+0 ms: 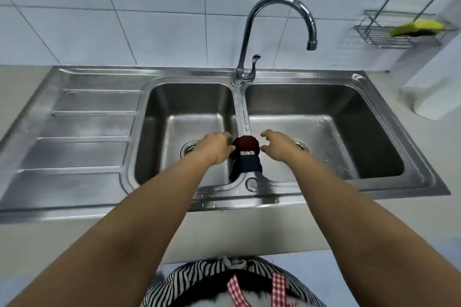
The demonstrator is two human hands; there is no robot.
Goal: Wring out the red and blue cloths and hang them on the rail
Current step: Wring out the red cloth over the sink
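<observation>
A bunched red cloth (245, 143) and a dark blue cloth (250, 163) lie together on the steel divider (241, 112) between the two sink bowls. The blue one droops over the divider's near end. My left hand (214, 147) touches the left side of the red cloth, thumb against it; whether the fingers grip it is hidden. My right hand (279, 144) hovers just right of the cloths with fingers curled and apart, holding nothing. No hanging rail shows apart from the wall rack's rods.
A double steel sink (324, 77) with a ribbed drainboard (87, 132) on the left fills the counter. A chrome gooseneck tap (277, 7) arches over the right bowl, not running. A wire wall rack (389, 35) at upper right holds a yellow sponge (419, 26).
</observation>
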